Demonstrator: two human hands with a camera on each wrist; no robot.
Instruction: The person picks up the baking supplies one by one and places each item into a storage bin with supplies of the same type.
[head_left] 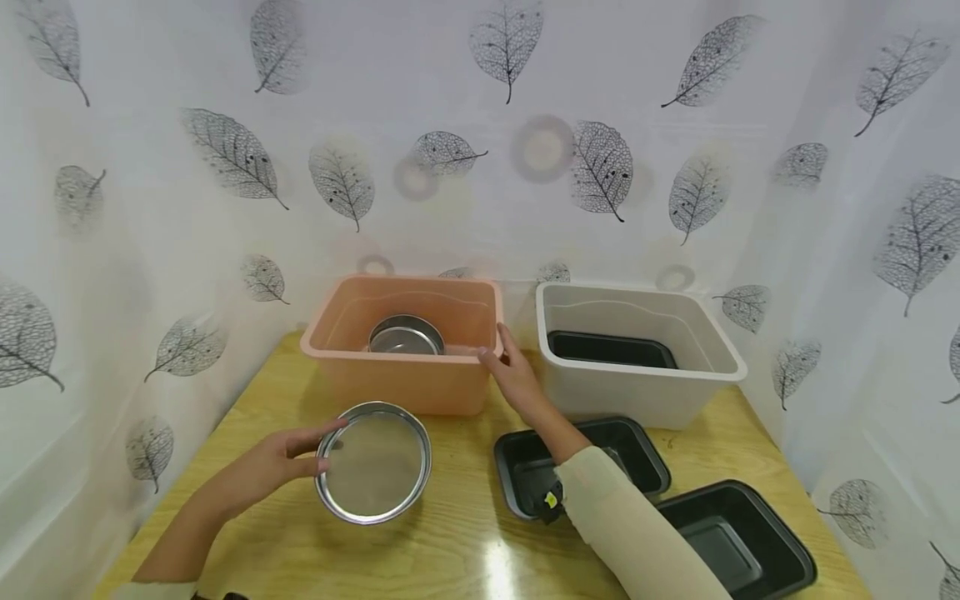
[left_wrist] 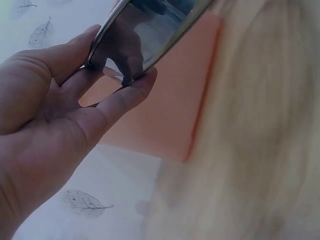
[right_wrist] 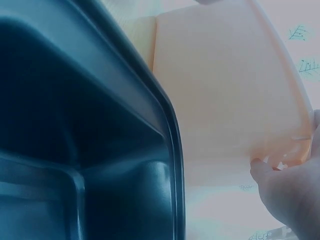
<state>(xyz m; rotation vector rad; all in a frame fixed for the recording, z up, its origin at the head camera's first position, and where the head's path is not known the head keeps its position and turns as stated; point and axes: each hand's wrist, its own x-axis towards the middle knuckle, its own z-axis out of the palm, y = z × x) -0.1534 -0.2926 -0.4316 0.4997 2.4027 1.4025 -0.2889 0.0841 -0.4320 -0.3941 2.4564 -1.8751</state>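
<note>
The left fingers (head_left: 324, 429), slightly parted, pinch the edge of a round metal pan (head_left: 375, 467) just right of them; the right fingers (head_left: 511, 346) curl over the peach bin's (head_left: 397, 385) rim, with a black pan (head_left: 525, 465) below them

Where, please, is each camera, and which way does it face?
Head: on the head, facing forward and down at the table; left hand, right hand, sleeves show.
Left wrist: worn there, facing the tin; left hand shows, holding it.
Right wrist: worn there, facing a black pan and orange bin; right hand shows, gripping the bin.
Head and left wrist share the tin.
</note>
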